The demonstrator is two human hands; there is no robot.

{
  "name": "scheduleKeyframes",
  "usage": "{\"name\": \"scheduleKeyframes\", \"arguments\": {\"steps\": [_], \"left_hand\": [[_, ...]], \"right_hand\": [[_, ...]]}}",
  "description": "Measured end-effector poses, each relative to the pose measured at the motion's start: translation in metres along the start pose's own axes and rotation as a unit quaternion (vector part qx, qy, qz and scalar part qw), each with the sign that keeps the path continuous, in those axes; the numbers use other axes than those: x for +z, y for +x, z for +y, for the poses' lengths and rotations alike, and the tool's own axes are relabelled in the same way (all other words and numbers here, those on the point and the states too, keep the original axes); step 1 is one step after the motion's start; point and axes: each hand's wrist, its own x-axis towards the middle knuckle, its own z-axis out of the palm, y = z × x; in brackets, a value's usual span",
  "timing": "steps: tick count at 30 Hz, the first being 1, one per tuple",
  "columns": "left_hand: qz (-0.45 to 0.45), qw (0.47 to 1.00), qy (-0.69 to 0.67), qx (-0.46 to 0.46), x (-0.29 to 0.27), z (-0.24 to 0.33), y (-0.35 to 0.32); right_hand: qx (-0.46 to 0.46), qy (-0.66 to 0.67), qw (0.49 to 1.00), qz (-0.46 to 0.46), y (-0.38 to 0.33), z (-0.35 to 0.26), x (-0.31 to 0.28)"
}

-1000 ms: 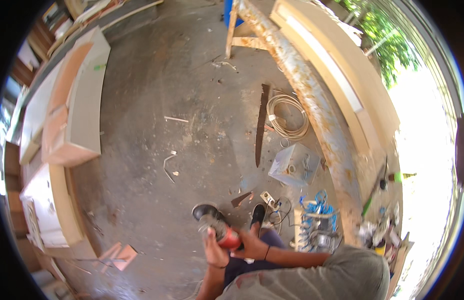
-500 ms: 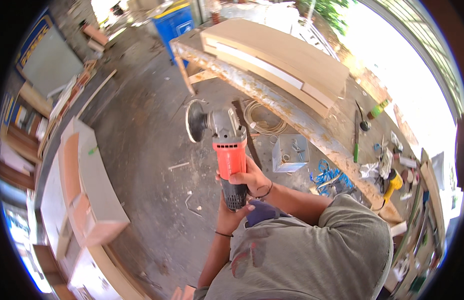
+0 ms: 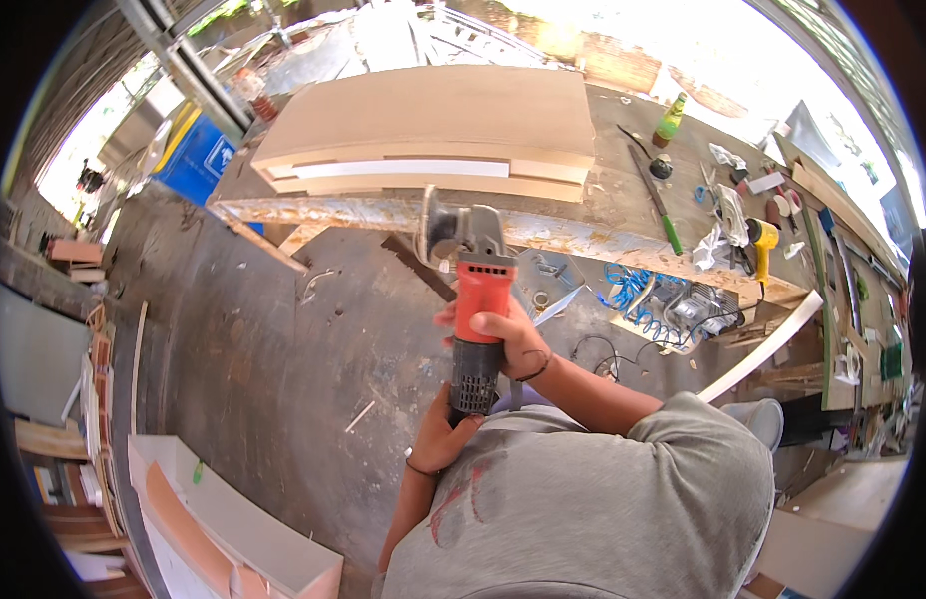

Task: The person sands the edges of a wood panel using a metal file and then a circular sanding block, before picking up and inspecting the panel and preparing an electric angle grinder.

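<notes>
A red and black angle grinder [image 3: 484,285] stands upright in front of my body, its grey head up and its round disc [image 3: 429,228] facing left. My right hand [image 3: 515,337] is wrapped round the red body, thumb across the front. Lower down, my left hand [image 3: 442,439] grips the black rear end. Just beyond the grinder's head lies a long light-brown wooden box [image 3: 433,115] on the workbench [image 3: 623,240], with a white strip along its near side. From this angle the disc looks close to the bench edge; I cannot tell whether they touch.
On the bench's right lie a green bottle [image 3: 670,122], a green-handled tool [image 3: 667,222] and a yellow power tool [image 3: 762,245]. Beneath it are a coiled blue hose [image 3: 633,290] and a cable. A blue bin [image 3: 196,155] stands far left, a white cabinet piece [image 3: 253,509] lower left.
My view has swung right, so the workbench and wooden box now lie straight ahead rather than to the right. Both hands keep their hold on the grinder.
</notes>
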Motion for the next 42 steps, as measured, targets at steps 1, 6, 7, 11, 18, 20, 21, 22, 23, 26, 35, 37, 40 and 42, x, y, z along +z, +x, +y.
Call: {"name": "scheduleKeyframes", "arguments": {"steps": [1,6,7,11,18,20,21,22,23,26,35,37,40,42], "left_hand": [[-0.044,0.999,0.008,0.014,-0.009,-0.002,0.009],[-0.245,0.969,-0.029,-0.007,-0.033,-0.003,0.063],[-0.250,0.968,-0.031,-0.002,-0.035,0.002,0.073],[-0.337,0.938,-0.085,-0.006,-0.056,0.022,0.112],[-0.420,0.905,-0.057,0.021,-0.119,0.040,0.160],[-0.433,0.899,-0.064,0.015,-0.134,0.040,0.169],[-0.455,0.888,-0.068,0.011,-0.142,0.041,0.174],[-0.465,0.884,-0.058,0.005,-0.150,0.047,0.178],[-0.455,0.888,-0.060,0.002,-0.158,0.053,0.180],[-0.478,0.874,-0.090,-0.012,-0.169,0.049,0.190],[-0.556,0.825,-0.087,-0.051,-0.174,0.062,0.235],[-0.588,0.806,-0.073,-0.020,-0.165,0.050,0.251],[-0.638,0.764,-0.065,-0.068,-0.164,0.061,0.273],[-0.662,0.743,-0.056,-0.074,-0.151,0.065,0.283]], "right_hand": [[-0.004,-0.003,1.000,0.007,0.003,-0.002,-0.001],[-0.084,-0.045,0.985,0.144,0.011,-0.005,-0.016],[-0.114,-0.034,0.978,0.171,0.014,-0.007,-0.013],[-0.175,-0.081,0.943,0.270,0.031,-0.003,0.002],[-0.162,-0.041,0.930,0.328,0.082,0.014,0.022],[-0.178,-0.027,0.920,0.349,0.095,0.019,0.041],[-0.192,-0.029,0.917,0.350,0.102,0.021,0.054],[-0.200,-0.020,0.904,0.378,0.109,0.024,0.063],[-0.191,-0.019,0.907,0.374,0.114,0.027,0.066],[-0.218,-0.037,0.900,0.376,0.128,0.031,0.072],[-0.172,-0.111,0.882,0.424,0.161,0.001,0.057],[-0.175,-0.208,0.873,0.406,0.171,-0.026,0.052],[-0.086,-0.355,0.840,0.401,0.185,-0.078,0.034],[-0.058,-0.425,0.803,0.414,0.198,-0.106,0.028]]}}
